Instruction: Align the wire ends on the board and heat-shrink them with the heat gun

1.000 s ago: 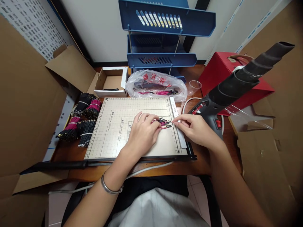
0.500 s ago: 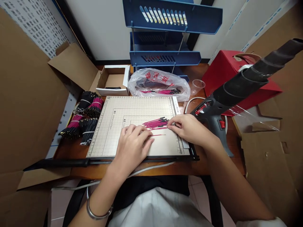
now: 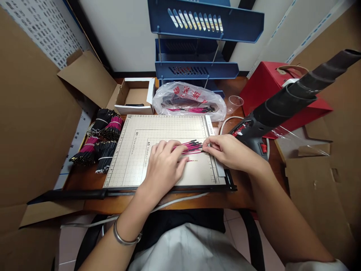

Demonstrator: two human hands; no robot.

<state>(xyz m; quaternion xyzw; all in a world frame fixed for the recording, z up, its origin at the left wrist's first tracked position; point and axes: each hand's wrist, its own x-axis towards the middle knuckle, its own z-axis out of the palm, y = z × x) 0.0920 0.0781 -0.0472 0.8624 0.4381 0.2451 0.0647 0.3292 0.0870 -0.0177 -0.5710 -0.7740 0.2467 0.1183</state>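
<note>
A beige paper-cutter board [image 3: 135, 158] with printed grid lines lies on the desk before me. On it rests a small bunch of short pink and black wires [image 3: 189, 146]. My left hand [image 3: 164, 165] lies flat on the board, fingers spread, over the wires' left ends. My right hand [image 3: 225, 151] pinches the wires' black right ends, close to the white ruler strip [image 3: 212, 135] at the board's right edge. One single pink wire [image 3: 191, 161] lies apart, just below the bunch.
Tied bundles of pink and black wires [image 3: 98, 145] lie left of the board. A plastic bag [image 3: 189, 99] with more wires, a small open box [image 3: 135, 97] and blue stacked trays [image 3: 197, 56] stand behind. A heat gun [image 3: 282, 105] and red box [image 3: 270, 86] are at right. Cardboard flanks both sides.
My left hand slid right and up, back onto the wires' left ends. My right hand shifted slightly right, still pinching the wire tips by the ruler.
</note>
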